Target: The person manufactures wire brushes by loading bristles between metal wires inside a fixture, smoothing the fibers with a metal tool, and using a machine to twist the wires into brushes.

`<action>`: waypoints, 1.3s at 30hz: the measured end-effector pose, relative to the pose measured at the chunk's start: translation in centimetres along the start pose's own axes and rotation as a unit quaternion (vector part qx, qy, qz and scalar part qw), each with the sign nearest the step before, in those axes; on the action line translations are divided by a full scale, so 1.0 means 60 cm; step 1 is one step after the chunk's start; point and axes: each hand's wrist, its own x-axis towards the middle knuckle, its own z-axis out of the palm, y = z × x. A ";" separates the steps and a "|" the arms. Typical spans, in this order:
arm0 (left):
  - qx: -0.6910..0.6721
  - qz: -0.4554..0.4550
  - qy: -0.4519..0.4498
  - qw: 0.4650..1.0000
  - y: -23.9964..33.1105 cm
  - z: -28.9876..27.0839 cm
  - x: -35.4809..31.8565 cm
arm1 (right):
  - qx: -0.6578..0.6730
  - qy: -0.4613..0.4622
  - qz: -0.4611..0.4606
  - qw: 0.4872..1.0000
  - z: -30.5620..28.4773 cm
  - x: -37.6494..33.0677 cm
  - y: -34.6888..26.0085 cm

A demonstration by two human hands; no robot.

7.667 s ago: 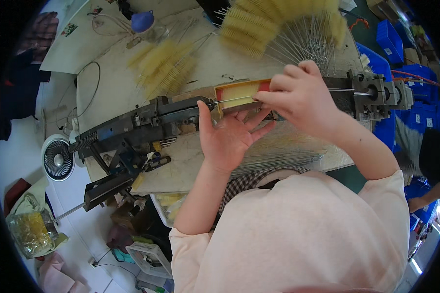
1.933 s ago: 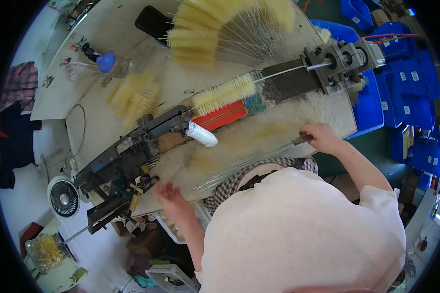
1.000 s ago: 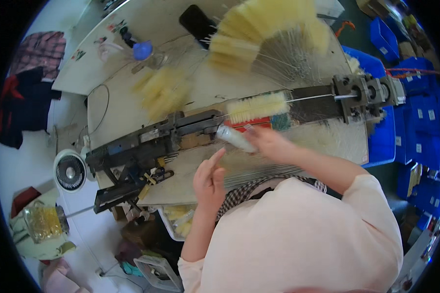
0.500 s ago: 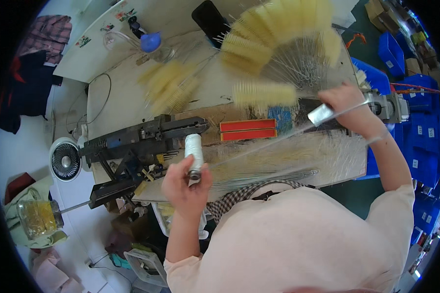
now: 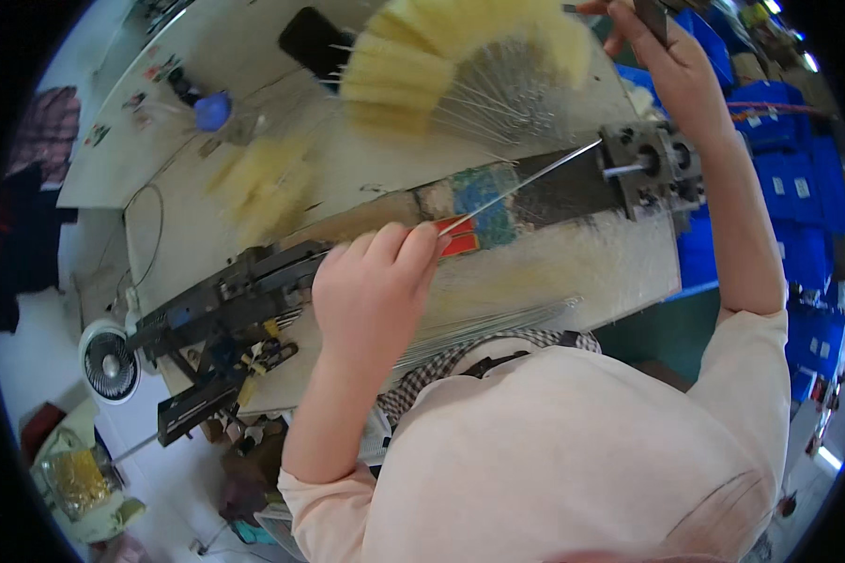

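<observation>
Over the middle of the bench, my left hand (image 5: 376, 286) is closed around the near end of a thin metal wire (image 5: 526, 183). The wire slants up to a metal clamp fixture (image 5: 643, 164) at the bench's right end. My right hand (image 5: 671, 70) is raised at the far right, beside a fan of yellow bristle brushes (image 5: 399, 80) with wire stems. It grips a dark flat strip (image 5: 652, 17), whose kind I cannot make out. Part of a red rectangular piece (image 5: 458, 246) shows beyond my left fingers. The thread spool is not visible.
A black metal bench mechanism (image 5: 225, 296) lies left of my left hand. Loose yellow bristles (image 5: 268, 183) and a dark phone-like slab (image 5: 314, 42) are farther back. Thin wires (image 5: 498, 319) line the near edge. A small fan (image 5: 110, 363) and blue bins (image 5: 793, 206) flank the bench.
My left hand has turned over, and the white thread spool in it no longer shows. My right hand has moved up and away. The brush lying mid-bench is gone from there. The whole view has shifted.
</observation>
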 end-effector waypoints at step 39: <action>-0.026 -0.224 0.107 0.968 -0.058 -0.016 -0.169 | -0.159 -0.209 -0.318 0.911 0.322 -0.072 -0.063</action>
